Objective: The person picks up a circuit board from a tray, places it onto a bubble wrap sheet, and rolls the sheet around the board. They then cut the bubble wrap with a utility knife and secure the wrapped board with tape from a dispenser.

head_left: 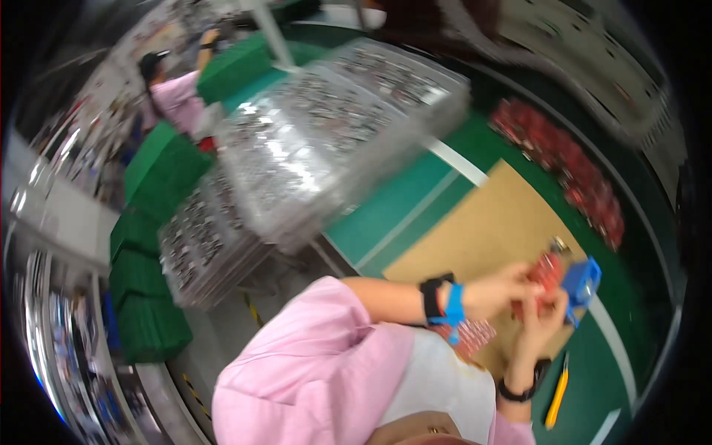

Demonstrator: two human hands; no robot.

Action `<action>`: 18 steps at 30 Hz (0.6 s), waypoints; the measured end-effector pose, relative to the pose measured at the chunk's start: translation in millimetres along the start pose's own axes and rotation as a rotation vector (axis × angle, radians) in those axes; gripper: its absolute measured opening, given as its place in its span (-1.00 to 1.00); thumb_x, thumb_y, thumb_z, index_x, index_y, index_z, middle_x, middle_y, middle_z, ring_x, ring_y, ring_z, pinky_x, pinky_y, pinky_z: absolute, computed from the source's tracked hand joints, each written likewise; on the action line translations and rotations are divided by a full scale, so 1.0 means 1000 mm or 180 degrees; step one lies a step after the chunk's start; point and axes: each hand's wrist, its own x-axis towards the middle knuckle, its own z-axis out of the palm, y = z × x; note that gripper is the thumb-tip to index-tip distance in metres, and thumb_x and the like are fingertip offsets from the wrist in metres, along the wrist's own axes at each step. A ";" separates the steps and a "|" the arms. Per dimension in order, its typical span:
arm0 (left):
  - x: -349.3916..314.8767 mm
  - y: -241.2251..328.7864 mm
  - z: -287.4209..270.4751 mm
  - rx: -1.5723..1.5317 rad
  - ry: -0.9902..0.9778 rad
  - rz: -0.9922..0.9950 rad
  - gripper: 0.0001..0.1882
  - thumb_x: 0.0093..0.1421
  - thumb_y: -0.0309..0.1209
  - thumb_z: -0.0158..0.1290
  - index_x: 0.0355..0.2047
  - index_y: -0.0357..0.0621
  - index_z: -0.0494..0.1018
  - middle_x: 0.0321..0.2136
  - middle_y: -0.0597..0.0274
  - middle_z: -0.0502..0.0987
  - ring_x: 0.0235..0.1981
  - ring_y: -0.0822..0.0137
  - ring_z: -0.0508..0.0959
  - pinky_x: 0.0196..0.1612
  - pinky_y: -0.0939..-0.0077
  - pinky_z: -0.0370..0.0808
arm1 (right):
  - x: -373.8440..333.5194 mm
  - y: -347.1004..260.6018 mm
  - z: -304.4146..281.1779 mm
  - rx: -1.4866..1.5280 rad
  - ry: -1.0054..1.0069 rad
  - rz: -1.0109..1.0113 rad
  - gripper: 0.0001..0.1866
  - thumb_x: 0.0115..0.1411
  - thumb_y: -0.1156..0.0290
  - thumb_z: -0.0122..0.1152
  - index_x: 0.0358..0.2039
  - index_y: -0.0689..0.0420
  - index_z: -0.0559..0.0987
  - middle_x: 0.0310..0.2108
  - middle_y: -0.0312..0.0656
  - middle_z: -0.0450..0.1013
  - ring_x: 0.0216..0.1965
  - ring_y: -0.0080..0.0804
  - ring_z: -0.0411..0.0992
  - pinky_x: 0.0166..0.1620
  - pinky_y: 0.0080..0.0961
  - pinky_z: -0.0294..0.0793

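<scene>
My left hand (504, 291) reaches over the brown board from the left, fingers closed around a glossy red bundle (547, 273). From below, my right hand (543, 320) meets it, its fingers bent and pressed against the bundle's lower side. Blur hides what the bundle is made of. Touching or just beside my right fingertips is a blue tool (581, 283) that looks like a tape dispenser. A small brass-coloured piece (560, 245) lies past the bundle. Under my left wrist is a red-and-white patterned sheet or pack (475, 337).
A brown board (475, 230) covers part of the green table (400, 215). Red bundles (564, 167) line the far right. A yellow cutter knife (558, 397) lies near my right wrist. Clear trays (326, 119) of small metal parts stand left, by green crates (152, 319). Another person (178, 100) works beyond.
</scene>
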 end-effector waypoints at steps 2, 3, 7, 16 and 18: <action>0.011 0.019 -0.014 0.0055 0.0221 0.0051 -0.61 0.22 -0.31 0.09 0.03 -0.12 0.37 -0.15 0.33 0.51 -0.14 0.48 0.49 -0.11 0.52 0.43 | 0.023 0.026 0.019 -0.0006 0.0021 -0.0078 -0.69 0.11 0.48 0.31 -0.19 0.13 0.39 -0.30 -0.35 0.33 -0.27 -0.57 0.35 -0.16 -0.63 0.39; 0.016 0.017 -0.028 0.0163 0.0431 0.0038 -0.67 0.22 -0.32 0.08 -0.02 -0.13 0.42 -0.18 0.31 0.54 -0.16 0.45 0.52 -0.11 0.49 0.45 | 0.033 0.026 0.025 -0.0175 -0.0213 0.0044 -0.71 0.12 0.49 0.30 -0.20 0.14 0.39 -0.31 -0.35 0.32 -0.29 -0.59 0.34 -0.20 -0.66 0.39; 0.053 0.003 -0.041 0.0199 0.0737 0.0072 -0.74 0.30 -0.32 -0.03 -0.09 -0.21 0.44 -0.22 0.25 0.55 -0.20 0.42 0.54 -0.08 0.43 0.48 | 0.055 0.045 0.014 -0.0450 -0.0434 0.0065 -0.59 0.02 0.48 0.33 -0.17 0.16 0.34 -0.21 -0.15 0.34 -0.21 -0.39 0.35 -0.15 -0.49 0.38; 0.067 -0.010 -0.039 0.0773 0.0756 -0.0104 -0.76 0.31 -0.35 -0.04 -0.11 -0.24 0.43 -0.26 0.24 0.54 -0.26 0.45 0.54 -0.16 0.52 0.49 | 0.057 0.033 -0.026 -0.1046 -0.0786 -0.0327 -0.47 -0.03 0.49 0.37 -0.06 0.16 0.34 -0.17 -0.20 0.34 -0.12 -0.30 0.35 0.01 -0.37 0.32; 0.067 -0.005 -0.039 0.1017 0.0734 0.0155 -0.77 0.28 -0.40 0.01 -0.10 -0.24 0.43 -0.28 0.29 0.54 -0.31 0.48 0.53 -0.24 0.57 0.48 | 0.055 0.028 -0.021 -0.1104 -0.0745 -0.0330 -0.48 -0.04 0.49 0.37 -0.06 0.16 0.34 -0.17 -0.20 0.33 -0.14 -0.32 0.34 -0.01 -0.40 0.32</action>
